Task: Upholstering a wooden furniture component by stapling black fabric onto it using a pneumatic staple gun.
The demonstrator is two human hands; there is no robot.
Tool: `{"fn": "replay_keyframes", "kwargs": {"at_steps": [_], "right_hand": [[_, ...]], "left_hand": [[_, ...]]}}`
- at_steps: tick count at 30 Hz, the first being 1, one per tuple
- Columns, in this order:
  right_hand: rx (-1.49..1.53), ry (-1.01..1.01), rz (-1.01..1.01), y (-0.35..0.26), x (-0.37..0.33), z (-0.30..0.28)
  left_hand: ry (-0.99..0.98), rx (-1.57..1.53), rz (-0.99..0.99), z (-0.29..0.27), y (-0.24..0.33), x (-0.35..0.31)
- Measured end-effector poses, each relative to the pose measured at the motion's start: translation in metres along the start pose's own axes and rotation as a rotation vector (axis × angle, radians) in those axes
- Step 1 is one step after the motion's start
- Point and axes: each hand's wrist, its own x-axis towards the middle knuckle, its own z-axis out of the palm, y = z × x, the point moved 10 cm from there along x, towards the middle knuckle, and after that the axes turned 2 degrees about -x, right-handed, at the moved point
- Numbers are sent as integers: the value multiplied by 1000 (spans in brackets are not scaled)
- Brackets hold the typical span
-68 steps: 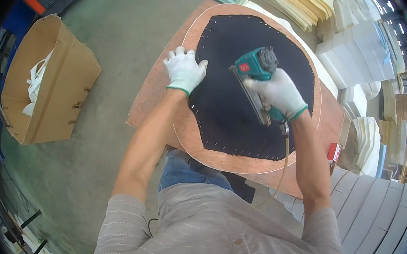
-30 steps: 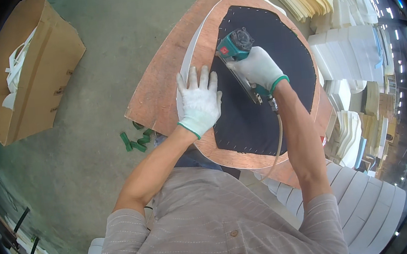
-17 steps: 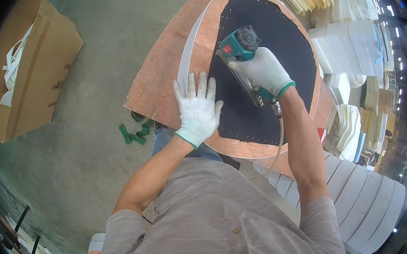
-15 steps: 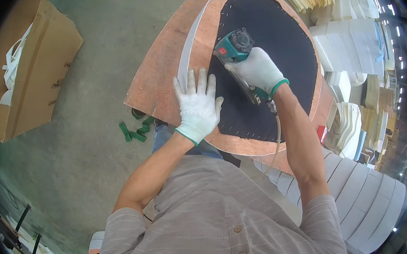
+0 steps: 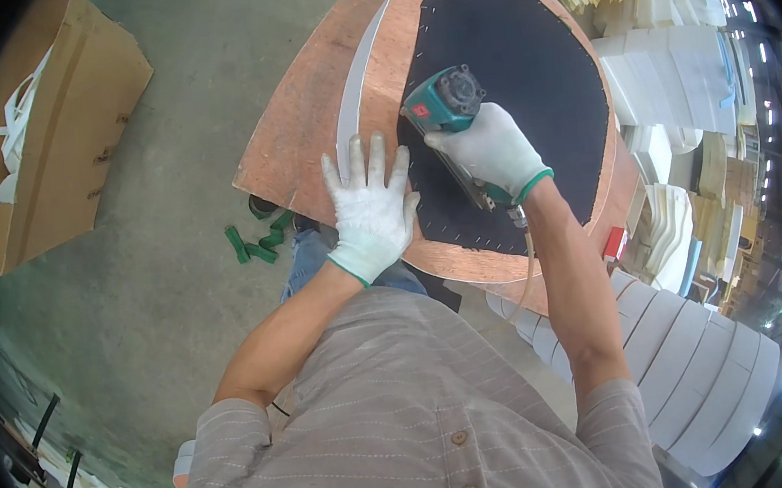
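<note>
A green pneumatic staple gun (image 5: 447,100) is gripped in my right hand (image 5: 494,149), which wears a white glove. Its nose meets the left edge of a black cloth (image 5: 525,68) that is stapled along its border to a rounded plywood panel (image 5: 454,258). An air hose (image 5: 530,263) runs from the tool's handle toward me. My left hand (image 5: 370,210), also gloved, lies flat with fingers spread on the panel's left rim, beside a white edge strip (image 5: 357,85). Under the panel is a larger plywood board (image 5: 290,140).
An open cardboard box (image 5: 67,154) with white material stands on the floor at left. Green strips (image 5: 258,246) lie near the board's left corner. Stacked foam sheets (image 5: 668,72) line the right side, with white curved pieces (image 5: 679,357) at lower right. A small red box (image 5: 614,243) sits at the board's right.
The staple gun in my right hand has moved slightly left and nearer along the cloth's edge. My left hand has shifted slightly left. The panel appears a little higher in view.
</note>
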Motion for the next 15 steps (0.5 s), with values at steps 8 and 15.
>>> {"fn": "replay_keyframes", "kwargs": {"at_steps": [8, 15], "right_hand": [[107, -59, 177, 9, -33, -1], [107, -85, 227, 7, -44, 13]], "left_hand": [[-15, 1, -3, 2, -6, -18], [2, -141, 29, -22, 1, -47]]}}
